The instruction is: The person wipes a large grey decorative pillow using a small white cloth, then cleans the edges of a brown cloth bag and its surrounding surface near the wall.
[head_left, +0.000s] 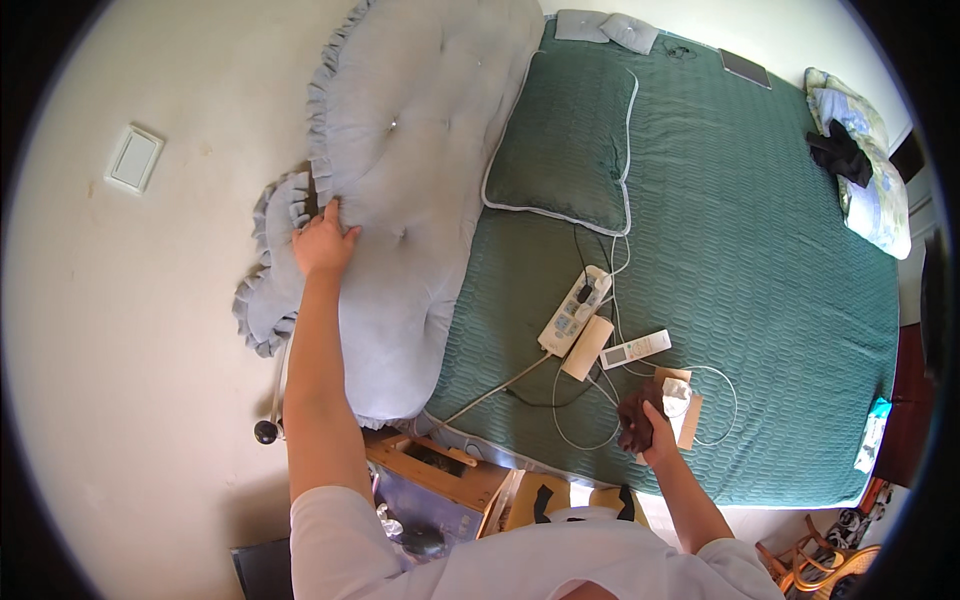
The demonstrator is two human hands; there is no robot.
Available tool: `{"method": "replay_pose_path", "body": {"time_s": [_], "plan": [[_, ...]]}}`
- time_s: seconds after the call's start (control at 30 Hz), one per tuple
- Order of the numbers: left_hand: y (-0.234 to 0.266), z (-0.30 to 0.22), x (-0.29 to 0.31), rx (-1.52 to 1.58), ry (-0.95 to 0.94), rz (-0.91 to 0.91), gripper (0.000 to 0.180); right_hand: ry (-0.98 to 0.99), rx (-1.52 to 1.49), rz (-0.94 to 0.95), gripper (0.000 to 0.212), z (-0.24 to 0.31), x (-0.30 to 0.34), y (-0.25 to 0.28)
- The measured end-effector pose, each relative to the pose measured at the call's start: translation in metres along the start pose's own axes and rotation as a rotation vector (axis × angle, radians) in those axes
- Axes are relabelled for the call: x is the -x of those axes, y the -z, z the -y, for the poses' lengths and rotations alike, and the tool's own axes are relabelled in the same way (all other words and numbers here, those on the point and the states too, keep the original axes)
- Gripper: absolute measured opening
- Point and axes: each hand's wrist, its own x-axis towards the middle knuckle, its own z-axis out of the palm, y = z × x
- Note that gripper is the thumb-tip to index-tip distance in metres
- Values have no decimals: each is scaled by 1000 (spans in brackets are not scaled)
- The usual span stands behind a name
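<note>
My left hand (325,243) rests on the ruffled edge of a large grey tufted cushion (400,150) against the wall at the left. Its thumb and index finger are spread, and the other fingers are partly hidden. Beside it, a smaller ruffled grey cushion (275,255) sits between the big one and the wall. My right hand (660,438) is closed on a dark brown bunched thing (636,415) at the bed's near edge; its kind is unclear. Right against that hand stands a cardboard tissue box (690,425) with white tissue (676,396) sticking out.
On the green quilted bed cover (730,220) lie a power strip (575,312), a cardboard piece (587,348), a white remote (635,349) and looping cables. A green pillow (565,140) lies farther back. A wooden desk (450,475) stands at the near left. Folded patterned bedding (870,190) is at the right.
</note>
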Motion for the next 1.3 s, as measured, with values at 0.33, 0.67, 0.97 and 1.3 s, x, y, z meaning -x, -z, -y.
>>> {"method": "replay_pose_path", "body": {"time_s": [0.33,0.67,0.97,1.3], "plan": [[86,12,-39,127,-135,-136,54,-12,106,-6,37,-37,-39,-14],[-17,23,-15,-155,-90,14,60,70,163,3,40,-18,-51,-42],[-14,29,16,-263,-537,-406,53,-176,-9,-15,45,-37,-58,-12],[-48,73,-19,17,-447,-140,42,96,320,215,30,-29,-148,-84]]}}
